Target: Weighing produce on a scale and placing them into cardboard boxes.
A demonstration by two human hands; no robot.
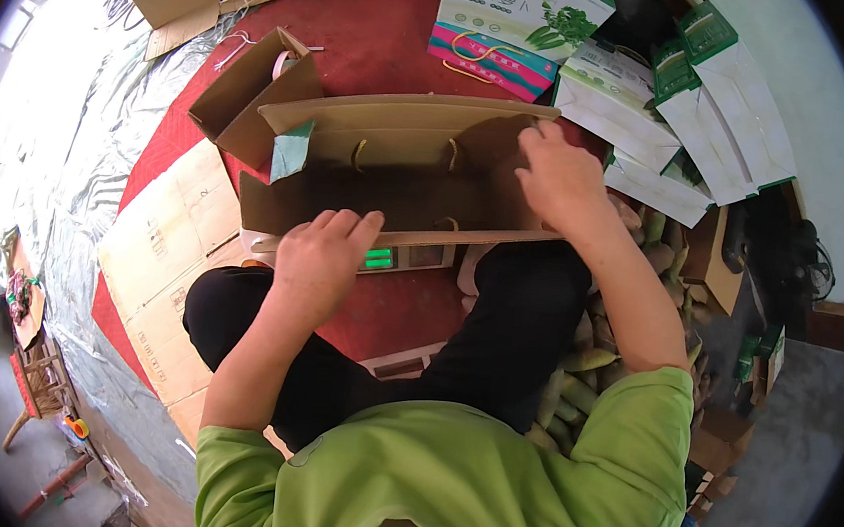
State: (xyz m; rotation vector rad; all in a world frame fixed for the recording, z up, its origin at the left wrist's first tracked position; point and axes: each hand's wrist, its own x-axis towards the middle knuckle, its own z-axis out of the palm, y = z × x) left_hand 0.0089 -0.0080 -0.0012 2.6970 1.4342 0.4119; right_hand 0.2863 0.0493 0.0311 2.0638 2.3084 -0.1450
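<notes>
A long open cardboard box [404, 187] stands before my knees, with yellow cord loops on its inner walls. My left hand [320, 260] grips the near wall's top edge toward the left, fingers curled over the rim. At the right end, my right hand [562, 175] holds the box near its far corner, fingertips bent over the edge. A pale green paper flap [291, 152] sticks up at the box's left end. Below the near wall, a scale [379, 259] shows a lit green display; most of it is hidden under the box.
Beside my right leg lies a heap of pale green radishes [569, 414]. White and green cartons [617, 100] stand at the far right. A smaller open cardboard box [245, 103] is at the far left, with a flattened cardboard sheet [163, 266] nearer. Red cloth [378, 24] covers the ground.
</notes>
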